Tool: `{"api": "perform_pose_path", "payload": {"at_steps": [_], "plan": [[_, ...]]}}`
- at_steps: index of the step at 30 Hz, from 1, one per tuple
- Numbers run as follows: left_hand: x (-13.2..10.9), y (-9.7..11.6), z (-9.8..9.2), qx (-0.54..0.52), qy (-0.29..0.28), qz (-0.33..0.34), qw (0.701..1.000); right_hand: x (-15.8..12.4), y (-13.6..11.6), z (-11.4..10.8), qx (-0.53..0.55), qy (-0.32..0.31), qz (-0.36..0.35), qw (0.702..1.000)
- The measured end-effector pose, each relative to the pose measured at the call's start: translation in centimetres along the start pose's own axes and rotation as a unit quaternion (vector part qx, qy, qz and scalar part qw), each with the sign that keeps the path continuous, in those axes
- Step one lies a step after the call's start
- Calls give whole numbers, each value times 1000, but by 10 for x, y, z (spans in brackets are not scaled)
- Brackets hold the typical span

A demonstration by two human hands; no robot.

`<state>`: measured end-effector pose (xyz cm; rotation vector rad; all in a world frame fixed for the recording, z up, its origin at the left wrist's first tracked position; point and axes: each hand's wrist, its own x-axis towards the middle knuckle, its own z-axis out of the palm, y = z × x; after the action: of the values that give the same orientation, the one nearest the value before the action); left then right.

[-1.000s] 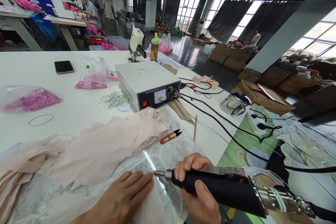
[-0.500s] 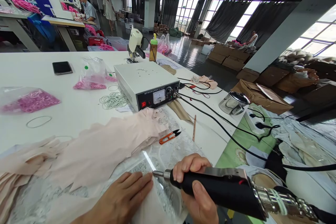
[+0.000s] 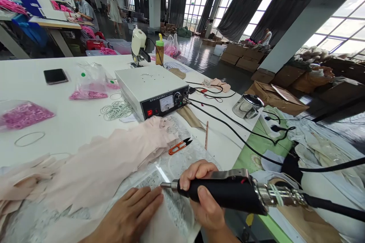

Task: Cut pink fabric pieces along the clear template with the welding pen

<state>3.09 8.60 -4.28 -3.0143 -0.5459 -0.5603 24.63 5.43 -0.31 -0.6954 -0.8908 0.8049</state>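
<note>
My left hand (image 3: 129,212) lies flat, fingers stretched out, on a pale pink piece of fabric (image 3: 164,226) at the table's near edge. In my right hand (image 3: 208,209) is a thick black handheld ultrasonic tool (image 3: 228,196), fingers wrapped around its barrel. Its narrow metal tip points left and ends at my left fingertips, by the fabric; whether it touches cannot be made out. Under the fabric lies a clear, marked sheet (image 3: 182,197). A stack of pale pink fabric pieces (image 3: 108,159) is beyond my left hand, with orange thread snips (image 3: 180,146) beside it.
A white control box (image 3: 151,79) with a dial stands mid-table; black cables (image 3: 228,125) run from it to the right. Also here are a phone (image 3: 56,76), bags of pink pieces (image 3: 25,115), elastic loops (image 3: 116,111) and a metal-lidded jug (image 3: 248,106). Other people work farther back.
The head view has shifted slightly, so the table's contents sit a little farther left. The tool has levelled slightly in my right hand; my left hand stays flat on the fabric.
</note>
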Motion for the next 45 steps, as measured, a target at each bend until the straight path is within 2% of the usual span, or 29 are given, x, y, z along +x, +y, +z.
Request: {"api": "perform_pose_path", "payload": {"at_steps": [4, 10, 16, 26, 31, 39, 45], "plan": [[-1, -3, 0, 16, -6, 8, 1000, 2, 0, -1, 23, 17, -1, 1000], [6, -7, -10, 9, -11, 29, 999, 3, 6, -4, 47, -4, 0, 999], [12, -8, -18, 6, -28, 50, 998, 6, 9, -4, 43, 4, -2, 999], [5, -9, -10, 10, -29, 68, 997, 7, 8, -3, 25, 7, -20, 999], [7, -7, -10, -1, -27, 59, 998, 7, 7, -2, 51, 11, -18, 998], [14, 0, -19, -12, -35, 45, 998, 0, -10, -11, 61, 10, 13, 998], [15, 0, -19, -29, -21, 40, 999, -3, -6, -11, 59, 3, 1, 998]]}}
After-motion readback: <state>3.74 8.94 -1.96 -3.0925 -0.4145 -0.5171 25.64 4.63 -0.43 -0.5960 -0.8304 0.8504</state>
